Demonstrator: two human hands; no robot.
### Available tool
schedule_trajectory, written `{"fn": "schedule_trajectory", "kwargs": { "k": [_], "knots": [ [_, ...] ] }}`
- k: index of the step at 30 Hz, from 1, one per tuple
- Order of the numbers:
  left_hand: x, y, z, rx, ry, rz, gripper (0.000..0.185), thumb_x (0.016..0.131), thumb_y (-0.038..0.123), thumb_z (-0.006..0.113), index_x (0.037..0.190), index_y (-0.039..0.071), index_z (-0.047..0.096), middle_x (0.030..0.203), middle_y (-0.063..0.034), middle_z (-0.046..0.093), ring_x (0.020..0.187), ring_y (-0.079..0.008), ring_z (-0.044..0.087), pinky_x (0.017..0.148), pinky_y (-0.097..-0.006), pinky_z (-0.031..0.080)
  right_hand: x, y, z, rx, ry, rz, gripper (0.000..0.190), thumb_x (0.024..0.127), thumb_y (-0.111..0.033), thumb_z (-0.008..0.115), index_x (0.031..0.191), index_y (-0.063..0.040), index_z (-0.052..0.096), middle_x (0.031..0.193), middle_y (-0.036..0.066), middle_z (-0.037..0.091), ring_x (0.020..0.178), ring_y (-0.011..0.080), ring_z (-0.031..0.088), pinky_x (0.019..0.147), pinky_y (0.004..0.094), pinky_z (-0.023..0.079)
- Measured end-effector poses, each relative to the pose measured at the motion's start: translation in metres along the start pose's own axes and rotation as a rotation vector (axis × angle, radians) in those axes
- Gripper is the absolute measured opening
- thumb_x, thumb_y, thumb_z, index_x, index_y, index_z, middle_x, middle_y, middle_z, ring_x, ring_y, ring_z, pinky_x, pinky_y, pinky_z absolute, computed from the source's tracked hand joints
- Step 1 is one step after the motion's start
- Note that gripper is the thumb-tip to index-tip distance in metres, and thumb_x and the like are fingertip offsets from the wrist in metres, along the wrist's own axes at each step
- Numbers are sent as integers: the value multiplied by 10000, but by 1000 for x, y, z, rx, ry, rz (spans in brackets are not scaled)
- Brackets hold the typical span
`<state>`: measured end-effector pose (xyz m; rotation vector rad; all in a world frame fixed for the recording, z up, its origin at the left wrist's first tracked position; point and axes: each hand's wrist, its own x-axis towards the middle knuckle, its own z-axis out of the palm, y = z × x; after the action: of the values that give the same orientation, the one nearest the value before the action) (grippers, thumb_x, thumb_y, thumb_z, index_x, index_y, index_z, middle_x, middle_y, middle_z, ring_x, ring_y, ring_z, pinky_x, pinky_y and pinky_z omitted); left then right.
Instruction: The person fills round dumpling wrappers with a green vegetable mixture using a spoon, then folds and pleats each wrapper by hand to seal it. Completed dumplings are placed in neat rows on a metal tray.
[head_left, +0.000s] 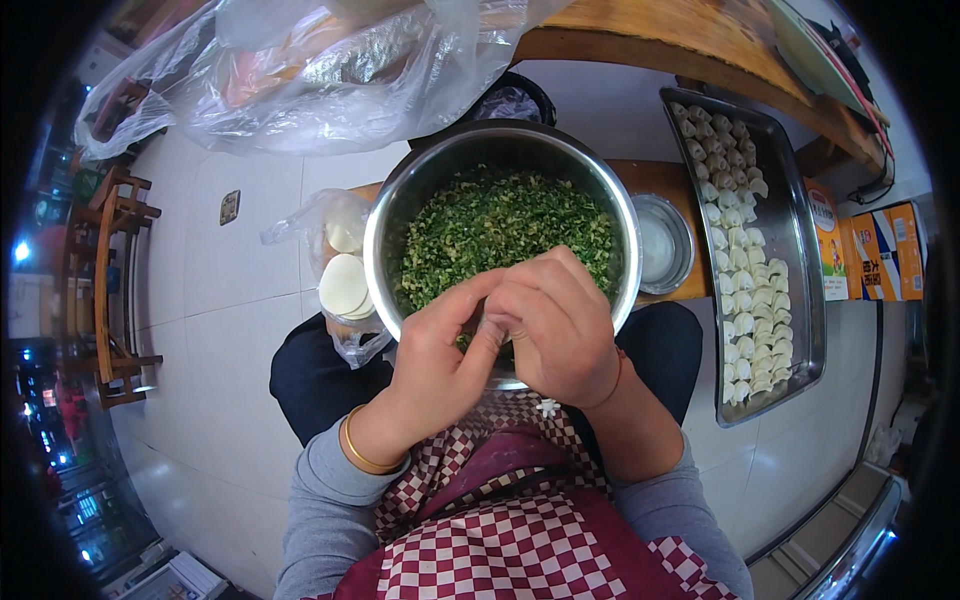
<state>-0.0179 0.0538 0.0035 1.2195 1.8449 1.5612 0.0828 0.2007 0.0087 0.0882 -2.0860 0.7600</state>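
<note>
Both hands meet over the near side of a steel bowl filled with chopped green filling. My left hand and my right hand press thumbs and fingertips together around what appears to be a dumpling, almost wholly hidden by the fingers. Left of the bowl, round white dumpling wrappers lie stacked on a clear plastic bag. At the right, a metal tray holds rows of folded dumplings.
A small metal bowl with whitish contents stands between the filling bowl and the tray, on a wooden bench. Clear plastic sheeting hangs at the upper left. Orange printed boxes sit beyond the tray. A wooden table edge crosses the top.
</note>
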Motion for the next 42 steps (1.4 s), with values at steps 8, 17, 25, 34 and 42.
{"fn": "schedule_trajectory", "kwargs": {
  "k": [8,17,25,34,42],
  "knots": [
    [-1,-1,0,-44,-8,-24,394,990,-44,682,1383,-55,665,1100,-161,773,988,-189,767,855,-307,609,3,1,-2,29,-47,9,296,742,46,728,1035,24,687,1015,157,665,864,339,651,737,405,560],
    [-3,3,2,-195,-11,-113,411,1057,-24,642,1466,-53,607,1057,-63,740,906,-74,679,754,-226,550,1,3,-4,41,-50,61,224,836,73,741,1050,32,689,1016,162,666,874,348,657,748,410,558],
    [-2,2,8,-236,34,-116,410,1067,-24,637,1475,-39,599,1049,-44,713,867,-56,646,735,-208,520,1,1,-6,72,-40,195,206,872,64,737,1065,27,676,991,158,658,872,335,663,752,406,561],
    [1,2,9,-281,35,-116,490,1067,-63,622,1543,-66,507,1391,-151,665,1184,-157,684,983,-278,567,-2,0,-5,34,-25,263,190,884,67,767,1050,33,680,976,152,667,866,325,685,748,394,573],
    [1,1,7,-286,29,-137,500,1059,-92,609,1546,-60,499,1389,-152,664,1244,-164,674,1007,-272,561,-2,-6,-6,97,-29,347,182,896,58,742,1061,21,676,1008,152,645,893,337,683,779,409,575]
  ]
}}
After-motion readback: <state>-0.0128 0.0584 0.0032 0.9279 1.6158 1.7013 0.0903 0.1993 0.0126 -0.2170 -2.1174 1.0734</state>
